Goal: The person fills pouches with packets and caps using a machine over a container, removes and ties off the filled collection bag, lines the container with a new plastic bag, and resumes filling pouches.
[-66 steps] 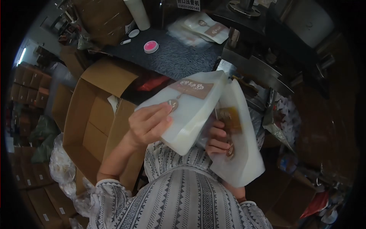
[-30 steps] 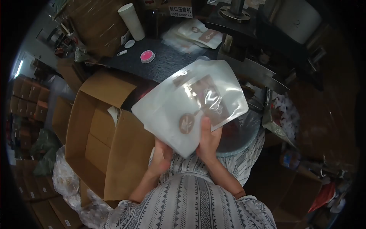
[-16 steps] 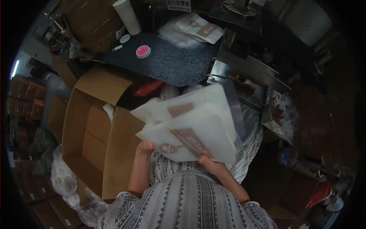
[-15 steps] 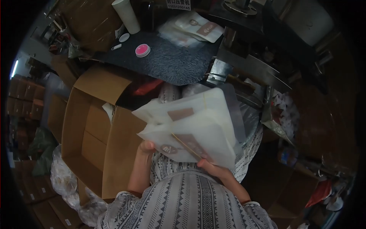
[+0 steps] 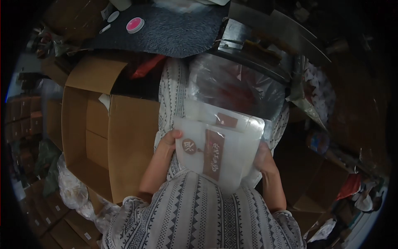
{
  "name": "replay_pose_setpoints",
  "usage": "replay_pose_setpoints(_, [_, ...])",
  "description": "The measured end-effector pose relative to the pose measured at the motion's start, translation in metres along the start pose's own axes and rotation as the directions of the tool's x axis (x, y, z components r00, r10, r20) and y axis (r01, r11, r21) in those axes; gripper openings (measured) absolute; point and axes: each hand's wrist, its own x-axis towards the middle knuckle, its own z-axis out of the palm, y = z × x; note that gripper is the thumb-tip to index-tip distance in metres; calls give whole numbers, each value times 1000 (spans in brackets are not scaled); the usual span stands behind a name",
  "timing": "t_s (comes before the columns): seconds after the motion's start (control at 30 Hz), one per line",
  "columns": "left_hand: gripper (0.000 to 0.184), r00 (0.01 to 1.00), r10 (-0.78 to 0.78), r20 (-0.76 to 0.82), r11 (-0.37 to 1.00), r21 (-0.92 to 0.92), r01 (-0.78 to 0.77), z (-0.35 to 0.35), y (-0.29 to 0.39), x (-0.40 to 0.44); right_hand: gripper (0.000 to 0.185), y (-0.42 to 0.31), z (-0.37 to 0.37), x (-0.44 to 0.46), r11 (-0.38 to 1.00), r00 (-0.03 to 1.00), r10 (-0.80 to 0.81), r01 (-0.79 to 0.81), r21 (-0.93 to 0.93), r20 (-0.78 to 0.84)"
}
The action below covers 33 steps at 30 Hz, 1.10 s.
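Note:
A stack of translucent white pouches [image 5: 195, 159] with brown printed labels lies over my lap, held between both hands. My left hand [image 5: 171, 139] grips its left edge, with the thumb on top and the other fingers hidden beneath. At the right edge my right hand [image 5: 265, 159] is closed against the pouches, slightly blurred. Just beyond the stack, a clear plastic bag [image 5: 232, 83] rests in a round shape between my knees, with something reddish showing dimly through it.
An open cardboard box [image 5: 134, 145] stands at my left. Ahead is a dark textured worktop [image 5: 174, 33] with a pink-topped round tin [image 5: 135, 25]. Metal machine parts [image 5: 236, 35] are at the front right. A crumpled plastic bag [image 5: 74, 191] lies at the lower left.
The view has tipped downward. The pouches have turned flatter and straighter over my lap, and my right hand has moved from their lower edge to the right edge.

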Motion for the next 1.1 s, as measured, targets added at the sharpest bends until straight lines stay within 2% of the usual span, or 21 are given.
replay_pose_setpoints(0.07, [83,999,-29,31,1000,0,29,7,2,3,16,1,10,-4,952,958,-272,281,121,-87])
replay_pose_setpoints(0.1, [84,999,1,47,1000,-11,0,9,4,7,16,0,8,-5,952,959,-269,279,126,-89])
replay_pose_setpoints(0.13, [84,997,30,66,999,-23,-29,13,5,10,7,-2,1,-7,788,975,-157,220,575,-157])
replay_pose_setpoints(0.17, [84,997,27,66,999,-23,-25,18,4,10,5,-5,-8,-9,430,986,-27,160,888,-164])
replay_pose_setpoints(0.23, [85,995,104,-4,995,3,-104,29,2,8,15,-19,-44,-23,-106,943,-329,18,994,-52])
replay_pose_setpoints(0.27, [85,995,100,-5,995,2,-100,34,2,6,17,-21,-55,-34,200,918,-322,306,931,-233])
replay_pose_setpoints(0.3, [85,994,104,-39,994,41,-102,39,3,6,18,-20,-60,-45,474,842,-373,535,699,-390])
replay_pose_setpoints(0.33, [85,991,110,-72,991,80,-104,44,3,5,16,-6,-51,-46,805,765,-423,563,188,-485])
replay_pose_setpoints(0.37, [85,992,100,-71,992,80,-94,48,1,2,14,-18,-26,-40,870,780,-493,451,-198,-386])
replay_pose_setpoints(0.4, [84,981,100,-166,973,224,-61,53,1,-1,18,-31,4,-32,770,811,-517,300,-563,-274])
replay_pose_setpoints(0.47, [84,965,104,-242,931,365,-9,70,3,-1,29,-10,35,-13,764,821,-515,309,-567,-247])
replay_pose_setpoints(0.53, [85,934,307,-186,778,615,-133,93,1,2,27,-2,45,-4,750,820,-487,217,-624,-300])
replay_pose_setpoints(0.73, [89,928,371,28,493,841,-222,104,-3,0,9,9,45,7,828,822,-376,91,-553,-427])
replay_pose_setpoints(0.8, [89,948,317,-16,579,795,-180,98,5,-1,10,10,36,8,883,824,-336,106,-458,-456])
replay_pose_setpoints(0.83, [89,962,265,-65,661,738,-133,94,8,0,13,15,27,7,973,922,-160,207,99,-353])
replay_pose_setpoints(0.87, [89,952,304,-27,669,717,-193,85,7,3,16,18,15,0,759,979,-89,184,625,-181])
replay_pose_setpoints(0.9, [88,962,256,-92,723,679,-127,76,12,-1,16,14,0,-13,632,994,-112,69,772,4])
replay_pose_setpoints(0.97, [86,947,262,-184,807,580,-111,91,11,5,15,27,-38,-34,634,989,-104,147,759,-104])
replay_pose_setpoints(1.03, [86,966,219,-136,847,518,-119,81,7,7,14,39,-86,-52,347,885,-87,457,819,-457])
replay_pose_setpoints(1.07, [85,969,207,-135,880,458,-124,70,8,5,13,55,-114,-64,361,755,-72,629,689,-651])
replay_pose_setpoints(1.1, [85,970,197,-141,910,394,-127,59,9,2,10,51,-123,-72,669,351,52,683,294,-935])
